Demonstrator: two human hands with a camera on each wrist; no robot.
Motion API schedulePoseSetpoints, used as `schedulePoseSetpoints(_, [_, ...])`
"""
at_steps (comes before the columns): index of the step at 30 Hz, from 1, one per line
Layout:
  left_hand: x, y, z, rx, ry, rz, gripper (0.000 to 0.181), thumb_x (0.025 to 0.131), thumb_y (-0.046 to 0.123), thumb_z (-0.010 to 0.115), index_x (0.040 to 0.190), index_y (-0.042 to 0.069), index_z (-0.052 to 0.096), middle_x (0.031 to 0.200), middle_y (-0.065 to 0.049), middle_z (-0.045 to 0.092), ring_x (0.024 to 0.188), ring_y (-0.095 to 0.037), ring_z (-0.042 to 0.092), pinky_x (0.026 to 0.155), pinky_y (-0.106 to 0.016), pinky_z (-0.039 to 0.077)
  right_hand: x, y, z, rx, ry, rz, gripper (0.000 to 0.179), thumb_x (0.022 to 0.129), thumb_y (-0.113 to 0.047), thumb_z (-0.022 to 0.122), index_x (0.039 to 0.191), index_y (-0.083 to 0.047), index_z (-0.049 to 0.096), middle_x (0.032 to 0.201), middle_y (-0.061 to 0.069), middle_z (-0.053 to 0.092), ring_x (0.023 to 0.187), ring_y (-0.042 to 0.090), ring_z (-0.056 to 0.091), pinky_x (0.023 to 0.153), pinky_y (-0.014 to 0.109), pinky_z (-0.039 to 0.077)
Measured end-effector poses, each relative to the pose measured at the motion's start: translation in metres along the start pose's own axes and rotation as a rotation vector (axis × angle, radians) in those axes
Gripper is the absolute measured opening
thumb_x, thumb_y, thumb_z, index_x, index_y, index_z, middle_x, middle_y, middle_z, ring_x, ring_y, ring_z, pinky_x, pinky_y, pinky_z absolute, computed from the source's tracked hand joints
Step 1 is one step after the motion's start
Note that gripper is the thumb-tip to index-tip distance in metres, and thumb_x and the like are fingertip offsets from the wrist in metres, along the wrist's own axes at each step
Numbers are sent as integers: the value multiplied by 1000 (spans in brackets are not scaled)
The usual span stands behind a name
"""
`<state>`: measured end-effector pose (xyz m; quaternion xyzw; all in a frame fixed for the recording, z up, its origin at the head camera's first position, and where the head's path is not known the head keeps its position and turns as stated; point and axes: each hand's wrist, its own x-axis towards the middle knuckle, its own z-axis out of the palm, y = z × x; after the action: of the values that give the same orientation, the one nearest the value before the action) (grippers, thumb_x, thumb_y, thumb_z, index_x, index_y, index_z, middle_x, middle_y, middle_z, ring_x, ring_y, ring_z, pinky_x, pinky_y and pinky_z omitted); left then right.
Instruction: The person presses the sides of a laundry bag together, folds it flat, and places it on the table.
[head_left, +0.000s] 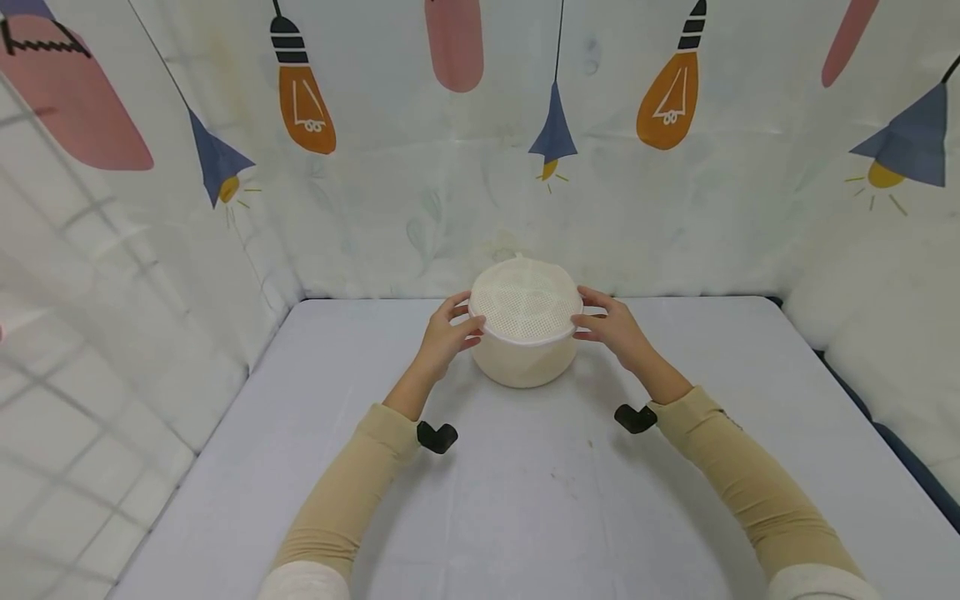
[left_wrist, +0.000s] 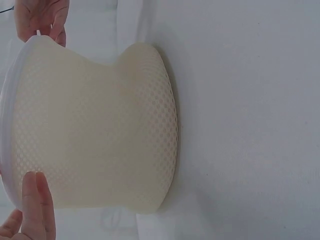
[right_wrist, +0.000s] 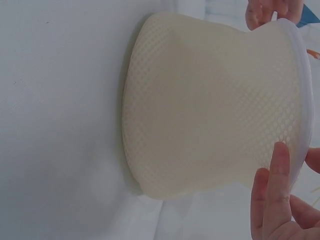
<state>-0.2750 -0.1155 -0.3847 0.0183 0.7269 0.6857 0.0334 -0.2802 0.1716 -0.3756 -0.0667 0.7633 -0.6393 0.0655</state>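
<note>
Mesh laundry bag (head_left: 525,364): mid-frame; likely light, soft.
Rim (head_left: 525,342): probably stiffer, best hold.
My left hand (head_left: 447,328), right hand (head_left: 612,327): pinching it.

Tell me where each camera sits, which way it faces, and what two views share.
Head: worn on the head, facing forward and down at the table and cream mesh container; the left hand, right hand and sleeves show.
Left wrist: on that wrist, facing the container's side wall; the left hand shows near, the right beyond.
Right wrist: on that wrist, also facing the side wall; the right hand shows near, the left beyond.
Shared: both wrist views show the white rim and both hands.
</note>
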Motion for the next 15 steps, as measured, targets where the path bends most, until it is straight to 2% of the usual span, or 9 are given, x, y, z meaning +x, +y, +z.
schedulePoseSetpoints(4, [-1, 0, 0, -1, 6, -5, 62, 100, 10, 67, 156, 10, 42, 146, -19, 48, 99, -25, 66, 94, -37, 57, 1, 0, 1, -5, -4, 9, 66, 101, -1, 59, 160, 0, 29, 153, 25, 36, 118, 29, 54, 90, 28, 58])
schedulePoseSetpoints(15, [0, -3, 1, -43, 17, -29, 62, 99, 7, 67, 156, 9, 42, 145, -20, 48, 87, -16, 67, 86, -30, 59, 2, 1, 3, 34, -6, 26, 67, 100, 1, 59, 160, 0, 29, 155, 25, 35, 118, 29, 53, 92, 29, 57])
